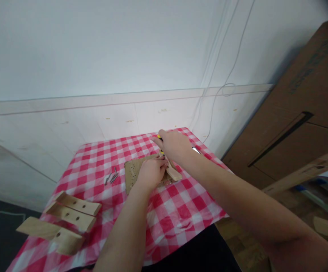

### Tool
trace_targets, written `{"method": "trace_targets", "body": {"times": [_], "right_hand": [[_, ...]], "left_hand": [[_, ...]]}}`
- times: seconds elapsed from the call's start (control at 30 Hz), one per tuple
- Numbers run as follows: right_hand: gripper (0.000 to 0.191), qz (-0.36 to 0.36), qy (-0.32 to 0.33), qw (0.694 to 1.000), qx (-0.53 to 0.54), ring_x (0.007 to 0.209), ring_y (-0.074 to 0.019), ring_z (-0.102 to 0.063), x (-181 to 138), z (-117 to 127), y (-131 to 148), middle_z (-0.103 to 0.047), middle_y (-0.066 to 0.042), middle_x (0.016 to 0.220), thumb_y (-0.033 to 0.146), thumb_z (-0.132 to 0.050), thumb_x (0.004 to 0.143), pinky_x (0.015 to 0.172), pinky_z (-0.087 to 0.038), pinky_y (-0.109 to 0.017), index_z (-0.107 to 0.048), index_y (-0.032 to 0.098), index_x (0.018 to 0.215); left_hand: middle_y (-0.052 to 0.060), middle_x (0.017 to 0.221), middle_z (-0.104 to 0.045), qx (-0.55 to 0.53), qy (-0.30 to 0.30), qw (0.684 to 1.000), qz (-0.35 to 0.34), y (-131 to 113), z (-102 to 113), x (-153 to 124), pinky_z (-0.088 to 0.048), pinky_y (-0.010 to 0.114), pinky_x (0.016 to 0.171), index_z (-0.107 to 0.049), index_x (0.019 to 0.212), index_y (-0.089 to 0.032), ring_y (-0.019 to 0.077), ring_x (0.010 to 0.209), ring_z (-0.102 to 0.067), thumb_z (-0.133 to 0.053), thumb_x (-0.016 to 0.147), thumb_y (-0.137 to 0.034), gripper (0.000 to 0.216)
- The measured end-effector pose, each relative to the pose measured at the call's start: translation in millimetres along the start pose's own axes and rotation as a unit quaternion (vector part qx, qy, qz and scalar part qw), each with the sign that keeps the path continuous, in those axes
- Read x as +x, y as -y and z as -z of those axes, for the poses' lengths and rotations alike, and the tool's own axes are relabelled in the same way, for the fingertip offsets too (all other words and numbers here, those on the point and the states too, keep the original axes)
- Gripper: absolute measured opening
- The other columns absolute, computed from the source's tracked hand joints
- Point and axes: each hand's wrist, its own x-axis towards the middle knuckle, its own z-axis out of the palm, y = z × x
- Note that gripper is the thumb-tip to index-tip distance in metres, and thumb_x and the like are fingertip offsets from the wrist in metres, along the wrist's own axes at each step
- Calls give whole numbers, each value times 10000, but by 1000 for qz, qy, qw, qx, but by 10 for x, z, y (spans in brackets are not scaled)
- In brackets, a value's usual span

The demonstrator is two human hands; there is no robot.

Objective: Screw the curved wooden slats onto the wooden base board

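My right hand [177, 145] is closed around a yellow-and-black handled tool [160, 136], which looks like a screwdriver and points down at a wooden piece. Most of its handle is hidden by the fingers. Below it, my left hand [152, 172] presses its closed fingers on the pale, shaped wooden piece [174, 173], holding it on a worn brown board [131, 172]. The tool's tip meets the work near the left fingertips, too small to make out. Several metal screws or pins [113, 177] lie left of the board.
At the table's front left lie shaped wooden parts with drilled holes [76, 211] and another wooden piece [70, 243]. A red-and-white checked cloth [181, 215] covers the table. A phone-like object [196, 150] lies behind my right wrist. Large cardboard boxes [288, 117] stand at right; a wall rises behind.
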Motion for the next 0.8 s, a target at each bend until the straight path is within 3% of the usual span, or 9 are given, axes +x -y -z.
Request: {"method": "trace_targets", "body": {"times": [0.1,0.13,0.2,0.3,0.4,0.53,0.6,0.7,0.8], "right_hand": [[439,142,-1,986,88,1150,-224,-558,43,-53,-42,-582,-169,1295,237,-332,953,938,-429,-361,-412,119,1369],[489,147,-12,983,112,1171,-206,-546,65,-65,-94,-556,-167,1329,167,-313,936,949,-428,-355,-336,112,1421],[476,124,-18,984,126,1180,-205,-543,109,-72,-215,-550,-188,1326,129,-309,914,972,-420,-365,-403,78,1377],[422,133,18,982,136,1223,-198,-518,144,-26,-349,-546,-177,1346,146,-343,909,1020,-386,-351,-512,72,1289],[354,160,56,979,116,1109,-191,-595,127,83,-364,-633,-122,1247,194,-396,912,922,-437,-316,-597,140,1198],[392,70,45,996,-26,840,-254,-663,57,178,-233,-719,-134,891,488,-469,889,700,-457,-329,-685,161,909],[441,39,28,998,-36,810,-258,-666,10,150,-163,-714,-131,867,523,-396,914,661,-449,-327,-665,174,937],[391,57,18,995,79,879,-230,-656,-54,29,-137,-698,-111,996,458,-368,940,712,-463,-325,-593,187,1109],[357,86,-29,964,252,1097,-190,-575,-68,-144,-214,-606,-127,1224,300,-323,954,893,-441,-333,-543,161,1198]], "left_hand": [[71,1094,-714,-7,-7,1000,-2,16,-11,-14,-476,344,963,-735,974,-199,210,1044,-644,-436,921,-239,306],[73,1102,-712,-12,-8,1000,-2,24,-15,-17,-470,343,974,-734,983,-200,206,1053,-643,-427,929,-253,316],[71,1152,-695,-25,-8,1000,-8,44,-21,-22,-452,340,1005,-731,1008,-205,199,1109,-622,-411,941,-277,334],[63,1231,-658,-47,-6,999,-18,73,-20,-23,-424,348,1045,-720,1052,-213,200,1209,-565,-405,945,-288,341],[53,1285,-624,-67,6,998,-18,97,-19,-18,-403,362,1076,-702,1104,-219,205,1269,-518,-413,940,-298,341],[48,1307,-607,-69,9,997,-15,112,-34,-12,-395,363,1086,-709,1088,-225,203,1273,-514,-419,938,-321,340],[44,1283,-626,-62,0,998,-25,112,-43,-9,-390,362,1090,-721,1056,-232,198,1270,-516,-419,940,-322,336],[42,1209,-672,-60,-14,998,-25,107,-50,-7,-418,359,1062,-734,1008,-231,199,1219,-557,-424,940,-318,329],[30,1152,-700,-73,-18,997,-20,102,-49,-9,-439,352,1041,-739,978,-237,197,1195,-574,-422,941,-326,331]]}}
